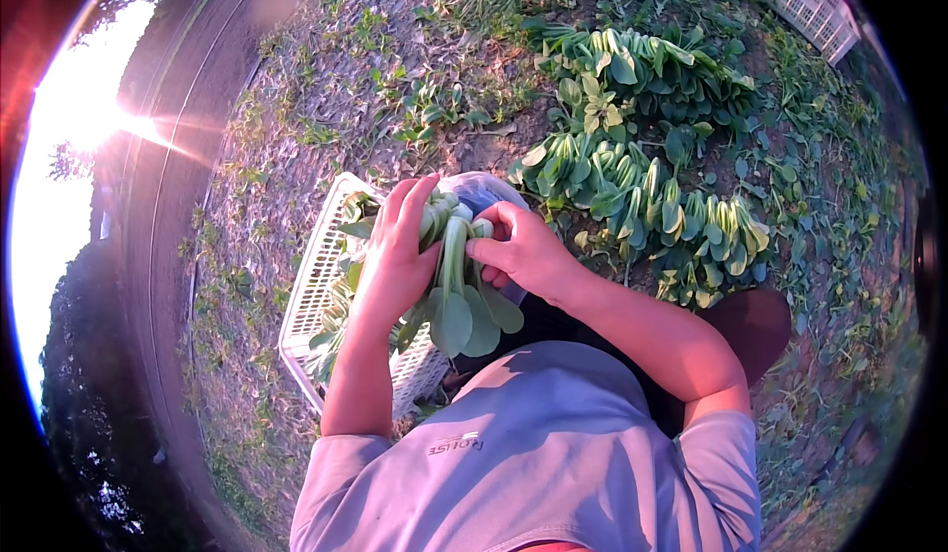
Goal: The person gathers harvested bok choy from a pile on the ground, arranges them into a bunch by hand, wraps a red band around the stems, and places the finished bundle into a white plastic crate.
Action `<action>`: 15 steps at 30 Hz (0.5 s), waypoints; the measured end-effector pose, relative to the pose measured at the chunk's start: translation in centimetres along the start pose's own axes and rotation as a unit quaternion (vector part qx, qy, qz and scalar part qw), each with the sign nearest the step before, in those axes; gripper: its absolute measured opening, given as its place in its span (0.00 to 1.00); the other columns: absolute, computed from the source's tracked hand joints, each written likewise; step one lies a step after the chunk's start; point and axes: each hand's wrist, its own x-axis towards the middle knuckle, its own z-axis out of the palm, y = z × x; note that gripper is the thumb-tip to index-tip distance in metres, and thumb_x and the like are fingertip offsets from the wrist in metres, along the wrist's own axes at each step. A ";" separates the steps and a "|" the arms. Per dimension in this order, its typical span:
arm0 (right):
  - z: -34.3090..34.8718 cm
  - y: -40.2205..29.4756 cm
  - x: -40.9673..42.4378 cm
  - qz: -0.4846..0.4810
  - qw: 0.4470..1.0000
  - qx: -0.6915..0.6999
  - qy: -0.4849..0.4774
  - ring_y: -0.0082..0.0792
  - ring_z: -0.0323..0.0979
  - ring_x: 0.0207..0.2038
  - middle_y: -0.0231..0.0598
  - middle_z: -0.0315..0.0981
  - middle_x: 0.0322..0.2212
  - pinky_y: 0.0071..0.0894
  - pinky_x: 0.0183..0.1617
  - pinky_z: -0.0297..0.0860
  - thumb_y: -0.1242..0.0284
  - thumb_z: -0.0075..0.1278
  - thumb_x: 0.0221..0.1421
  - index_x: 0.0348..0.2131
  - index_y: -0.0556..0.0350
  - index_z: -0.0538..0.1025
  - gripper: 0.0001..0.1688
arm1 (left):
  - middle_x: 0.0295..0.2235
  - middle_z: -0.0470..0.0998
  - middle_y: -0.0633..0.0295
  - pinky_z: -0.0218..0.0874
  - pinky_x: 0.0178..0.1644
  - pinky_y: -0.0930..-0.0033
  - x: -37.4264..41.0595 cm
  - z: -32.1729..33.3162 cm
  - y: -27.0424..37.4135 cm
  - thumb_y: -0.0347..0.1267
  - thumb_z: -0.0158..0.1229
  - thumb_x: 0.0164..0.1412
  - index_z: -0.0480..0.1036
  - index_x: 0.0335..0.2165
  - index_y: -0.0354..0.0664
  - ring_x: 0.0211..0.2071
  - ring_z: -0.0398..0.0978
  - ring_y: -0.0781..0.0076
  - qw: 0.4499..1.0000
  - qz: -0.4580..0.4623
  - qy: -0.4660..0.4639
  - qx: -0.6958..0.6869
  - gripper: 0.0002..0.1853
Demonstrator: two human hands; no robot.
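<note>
My left hand grips a bunch of bok choy from the left. The pale stem bases point up and away from me, and the broad leaves hang towards my body. At the bunch's right side, my right hand pinches a stalk near its base with thumb and fingers. Below and left of the bunch stands a white perforated plastic crate with more leafy greens inside, partly hidden by my left arm. A clear plastic bag or wrap shows just beyond my hands.
Two rows of bok choy lie on the soil ahead right, a nearer row and a farther row. Another white crate stands at the far upper right. Low weeds and dry leaf litter cover the ground. Low sun glares at left.
</note>
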 end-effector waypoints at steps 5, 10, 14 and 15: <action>1.1 0.9 0.1 -0.021 0.998 0.007 0.055 0.24 0.78 0.26 0.35 0.79 0.30 0.27 0.30 0.75 0.65 0.62 0.59 0.47 0.64 0.73 0.25 | 0.64 0.64 0.49 0.59 0.68 0.53 0.3 -0.7 -0.7 0.22 0.66 0.54 0.61 0.67 0.48 0.66 0.63 0.45 0.998 0.004 -0.041 -0.046 0.43; 2.0 0.4 0.1 -0.032 0.995 -0.018 0.096 0.25 0.79 0.24 0.36 0.79 0.26 0.28 0.29 0.74 0.62 0.64 0.57 0.44 0.64 0.73 0.26 | 0.67 0.60 0.50 0.54 0.71 0.58 1.0 -3.1 -2.4 0.22 0.61 0.56 0.55 0.71 0.47 0.69 0.59 0.54 0.968 -0.050 -0.159 -0.189 0.46; 2.3 0.9 0.6 -0.036 0.993 -0.023 0.109 0.27 0.79 0.24 0.38 0.79 0.24 0.29 0.30 0.74 0.59 0.64 0.55 0.40 0.63 0.73 0.26 | 0.68 0.61 0.54 0.50 0.72 0.61 1.6 -3.8 -2.3 0.26 0.59 0.65 0.51 0.73 0.48 0.69 0.58 0.61 0.945 -0.079 -0.189 -0.254 0.43; 2.4 0.7 0.6 -0.033 0.993 -0.024 0.111 0.27 0.79 0.24 0.38 0.79 0.24 0.30 0.30 0.74 0.59 0.64 0.55 0.39 0.63 0.73 0.26 | 0.68 0.61 0.54 0.49 0.72 0.61 1.6 -4.0 -2.2 0.27 0.58 0.67 0.51 0.73 0.48 0.69 0.58 0.62 0.943 -0.086 -0.187 -0.263 0.41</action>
